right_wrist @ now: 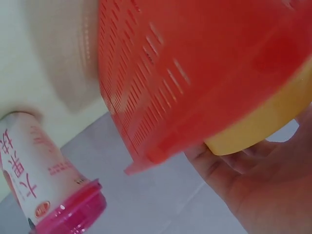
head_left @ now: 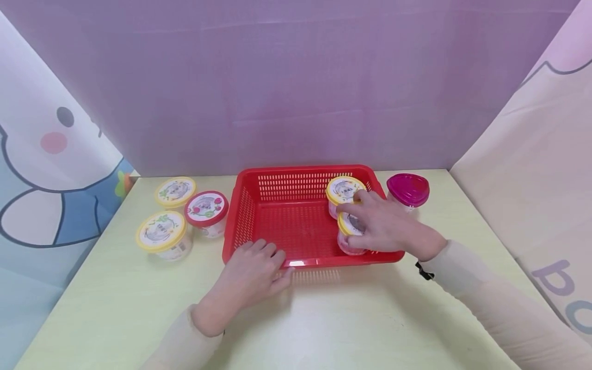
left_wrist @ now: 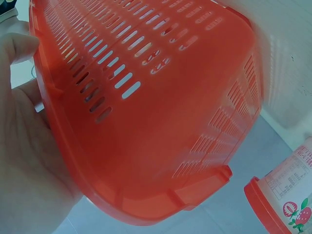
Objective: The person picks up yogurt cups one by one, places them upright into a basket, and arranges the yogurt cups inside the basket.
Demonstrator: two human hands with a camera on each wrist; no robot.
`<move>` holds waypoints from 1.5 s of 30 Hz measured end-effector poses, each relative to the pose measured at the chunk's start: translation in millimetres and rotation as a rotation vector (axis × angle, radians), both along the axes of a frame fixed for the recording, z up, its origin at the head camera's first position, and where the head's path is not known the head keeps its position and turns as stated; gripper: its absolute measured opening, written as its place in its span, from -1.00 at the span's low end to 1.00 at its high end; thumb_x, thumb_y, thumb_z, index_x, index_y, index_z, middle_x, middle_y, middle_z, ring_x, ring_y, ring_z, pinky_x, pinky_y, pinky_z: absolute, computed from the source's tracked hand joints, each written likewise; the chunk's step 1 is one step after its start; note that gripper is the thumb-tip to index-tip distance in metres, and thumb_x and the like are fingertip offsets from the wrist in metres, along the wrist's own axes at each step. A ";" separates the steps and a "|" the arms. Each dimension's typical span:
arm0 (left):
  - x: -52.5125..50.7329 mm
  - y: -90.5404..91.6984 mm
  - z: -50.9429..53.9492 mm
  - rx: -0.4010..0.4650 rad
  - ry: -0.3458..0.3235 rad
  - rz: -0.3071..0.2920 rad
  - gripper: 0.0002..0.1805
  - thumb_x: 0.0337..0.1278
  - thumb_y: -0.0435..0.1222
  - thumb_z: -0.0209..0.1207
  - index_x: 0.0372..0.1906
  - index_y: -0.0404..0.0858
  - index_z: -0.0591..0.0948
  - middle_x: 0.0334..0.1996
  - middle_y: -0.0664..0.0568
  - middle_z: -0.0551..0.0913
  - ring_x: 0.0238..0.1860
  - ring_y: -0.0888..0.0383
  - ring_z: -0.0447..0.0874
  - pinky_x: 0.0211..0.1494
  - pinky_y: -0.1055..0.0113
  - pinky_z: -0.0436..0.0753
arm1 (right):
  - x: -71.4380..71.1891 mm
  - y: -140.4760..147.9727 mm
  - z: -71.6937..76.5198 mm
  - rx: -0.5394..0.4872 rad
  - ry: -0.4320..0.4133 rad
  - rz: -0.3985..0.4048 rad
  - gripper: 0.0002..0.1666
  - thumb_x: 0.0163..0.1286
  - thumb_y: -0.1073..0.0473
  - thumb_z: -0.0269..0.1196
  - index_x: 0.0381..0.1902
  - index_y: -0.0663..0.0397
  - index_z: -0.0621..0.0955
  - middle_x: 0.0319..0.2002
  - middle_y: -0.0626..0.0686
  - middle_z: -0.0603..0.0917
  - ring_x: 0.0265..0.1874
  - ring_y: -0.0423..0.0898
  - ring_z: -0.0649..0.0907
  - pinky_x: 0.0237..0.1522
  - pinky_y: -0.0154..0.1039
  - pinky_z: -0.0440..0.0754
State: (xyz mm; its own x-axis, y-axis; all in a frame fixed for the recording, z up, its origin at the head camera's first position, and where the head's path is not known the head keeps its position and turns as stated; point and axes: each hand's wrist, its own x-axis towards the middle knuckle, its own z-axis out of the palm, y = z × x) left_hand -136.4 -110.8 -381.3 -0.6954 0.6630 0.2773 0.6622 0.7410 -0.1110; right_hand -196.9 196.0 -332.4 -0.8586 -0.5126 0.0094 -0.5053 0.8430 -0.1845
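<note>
A red plastic basket [head_left: 296,221] with slotted sides stands mid-table. At its front-left rim, my left hand [head_left: 252,272] holds on, fingers over the edge and thumb outside; the left wrist view shows the palm [left_wrist: 29,156] against the rim. Inside the basket's front-right corner, my right hand [head_left: 388,223] grips a yellow-lidded cup [head_left: 350,245] from above, partly covering its lid. In the right wrist view the fingers reach around the yellow lid [right_wrist: 258,127]. Just behind, another yellow-lidded cup [head_left: 342,189] stands upright in the basket, close to the fingertips.
Left of the basket are two yellow-lidded cups [head_left: 162,231] and a red-lidded cup [head_left: 208,210] with strawberry pictures. A cup with a magenta lid [head_left: 408,190] stands to the right. A purple cloth [head_left: 296,92] hangs behind the table [head_left: 333,318].
</note>
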 end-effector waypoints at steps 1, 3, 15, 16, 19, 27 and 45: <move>0.1 -0.1 0.1 0.002 0.002 -0.001 -0.58 0.02 0.12 0.37 -0.20 -0.12 0.72 -0.35 0.07 0.73 -0.38 0.16 0.63 -0.24 0.28 0.69 | -0.1 0.0 -1.4 0.000 0.002 0.003 -0.24 0.08 -0.31 0.38 0.30 -0.43 0.57 0.16 0.07 0.47 0.04 -0.05 0.48 -0.17 -0.09 0.59; 0.1 -0.3 0.1 0.005 0.005 -0.002 -0.58 0.01 0.12 0.38 -0.20 -0.12 0.72 -0.35 0.07 0.73 -0.38 0.17 0.63 -0.24 0.28 0.70 | -0.5 0.2 -4.2 -0.001 0.001 0.007 -0.25 0.10 -0.31 0.36 0.30 -0.45 0.56 0.15 0.06 0.47 0.04 -0.06 0.48 -0.17 -0.08 0.58; 0.3 -0.1 0.0 0.012 -0.006 0.000 -0.57 0.03 0.12 0.37 -0.17 -0.11 0.73 -0.33 0.07 0.73 -0.37 0.16 0.64 -0.22 0.27 0.70 | -2.4 3.2 -16.6 0.018 -0.108 0.020 0.03 0.10 -0.31 0.40 0.54 -0.45 0.31 0.26 0.13 0.41 0.22 0.06 0.40 -0.03 0.03 0.65; 0.3 0.0 -0.1 0.013 -0.005 0.000 -0.58 0.03 0.12 0.37 -0.18 -0.11 0.73 -0.33 0.08 0.73 -0.37 0.17 0.64 -0.22 0.27 0.70 | -2.6 3.2 -17.2 0.017 -0.114 0.020 0.04 0.10 -0.31 0.41 0.55 -0.45 0.30 0.27 0.13 0.40 0.22 0.06 0.40 -0.03 0.03 0.65; 0.4 0.4 0.1 0.010 -0.002 0.001 -0.58 0.03 0.12 0.37 -0.18 -0.12 0.73 -0.34 0.07 0.73 -0.37 0.16 0.64 -0.23 0.27 0.70 | -3.7 2.5 -19.6 0.021 -0.127 0.021 0.08 0.09 -0.31 0.43 0.56 -0.44 0.27 0.28 0.12 0.39 0.23 0.05 0.39 -0.03 0.02 0.65; 0.6 0.9 0.2 0.002 0.003 0.001 -0.58 0.03 0.13 0.36 -0.20 -0.11 0.72 -0.37 0.08 0.72 -0.40 0.17 0.62 -0.25 0.29 0.68 | -5.3 0.4 -22.6 0.024 -0.120 0.038 0.06 0.10 -0.31 0.43 0.55 -0.40 0.31 0.25 0.10 0.41 0.20 0.02 0.41 -0.10 -0.08 0.64; 0.4 0.5 -0.3 0.004 0.021 -0.005 -0.58 0.03 0.12 0.37 -0.20 -0.13 0.73 -0.37 0.06 0.72 -0.40 0.15 0.63 -0.26 0.28 0.69 | -3.4 -5.4 -13.9 0.074 -0.178 0.016 0.00 0.10 -0.32 0.44 0.50 -0.33 0.40 0.25 0.13 0.41 0.21 0.06 0.40 -0.07 0.00 0.65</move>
State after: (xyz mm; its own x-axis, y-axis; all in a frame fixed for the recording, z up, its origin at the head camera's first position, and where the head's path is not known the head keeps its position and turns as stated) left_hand -136.0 -110.3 -381.6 -0.6861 0.6651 0.2946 0.6633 0.7383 -0.1220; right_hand -200.4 190.6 -346.2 -0.8352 -0.5196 -0.1801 -0.4835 0.8498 -0.2098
